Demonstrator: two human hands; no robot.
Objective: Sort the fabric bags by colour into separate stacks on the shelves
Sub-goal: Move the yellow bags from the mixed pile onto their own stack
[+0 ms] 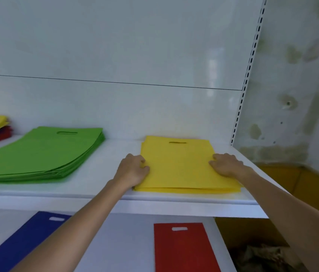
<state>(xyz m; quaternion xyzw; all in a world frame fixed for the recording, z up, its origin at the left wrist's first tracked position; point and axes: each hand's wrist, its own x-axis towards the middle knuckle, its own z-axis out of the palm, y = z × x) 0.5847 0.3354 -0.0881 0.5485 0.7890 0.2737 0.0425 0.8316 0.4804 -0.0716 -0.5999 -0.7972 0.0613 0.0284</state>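
On the lower shelf (127, 242) a blue bag (27, 242) lies at 7 o'clock and a red bag (182, 250) at 5. On the upper shelf (99, 183), the left hand (133, 169) curls its fingers over the left edge of the yellow stack (178, 165), gripping it. The right hand (227, 165) rests fairly flat on the right edge. A green stack (41, 154) lies at 9 o'clock.
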